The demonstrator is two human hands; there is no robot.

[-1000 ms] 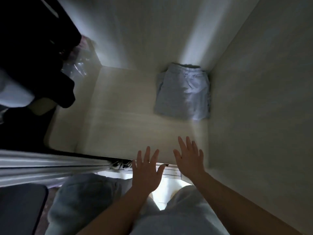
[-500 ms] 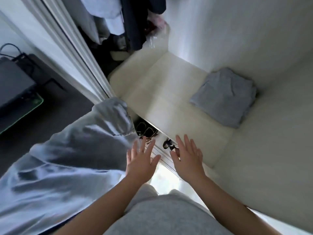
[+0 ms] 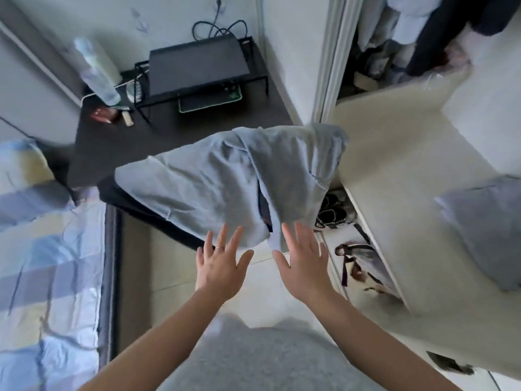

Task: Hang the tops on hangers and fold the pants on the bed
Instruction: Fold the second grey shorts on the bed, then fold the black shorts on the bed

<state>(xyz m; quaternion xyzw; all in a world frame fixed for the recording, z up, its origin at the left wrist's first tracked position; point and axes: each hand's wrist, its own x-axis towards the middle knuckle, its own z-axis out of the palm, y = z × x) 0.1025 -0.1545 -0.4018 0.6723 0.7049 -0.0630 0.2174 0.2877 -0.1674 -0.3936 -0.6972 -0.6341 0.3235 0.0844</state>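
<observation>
Folded grey fabric pants (image 3: 485,230) lie flat on the cream wardrobe shelf (image 3: 394,170); a rumpled light-grey garment (image 3: 225,187) drapes nearby.

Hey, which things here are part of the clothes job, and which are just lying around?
Job: loose grey garment; folded grey garment; bed; hanging clothes; left hand; right hand.
Lying about: black device; plastic bottle; shoes; bag.

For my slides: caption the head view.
Open left hand and right hand near draped grey garment; folded clothing on wardrobe shelf.

Head-worn, looking steeply down (wide-angle).
</observation>
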